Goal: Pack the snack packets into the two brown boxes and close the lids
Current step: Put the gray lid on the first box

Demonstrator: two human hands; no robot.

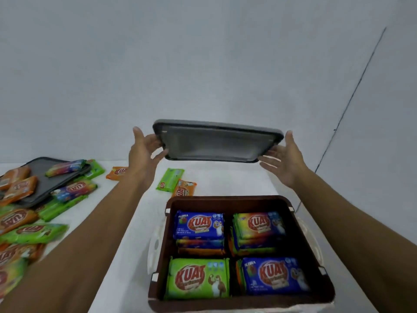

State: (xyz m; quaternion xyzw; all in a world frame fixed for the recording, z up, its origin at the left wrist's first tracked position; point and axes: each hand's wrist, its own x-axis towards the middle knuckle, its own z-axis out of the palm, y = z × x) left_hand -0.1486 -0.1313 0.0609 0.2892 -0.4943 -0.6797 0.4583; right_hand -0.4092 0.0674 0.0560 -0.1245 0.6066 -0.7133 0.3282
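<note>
Holding gray lid [216, 143] betw. left grip [144, 150], curled on edge, and right grip [286, 159], fingers flat; brown box [225, 198] below, for closing.

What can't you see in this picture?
All in the head view:
Top face of the lid: turned away, only its underside shows.
Lower packets in the brown box: covered by the top packets.
Packets at far left: cut by the frame edge.
Second brown box: out of frame.
</note>
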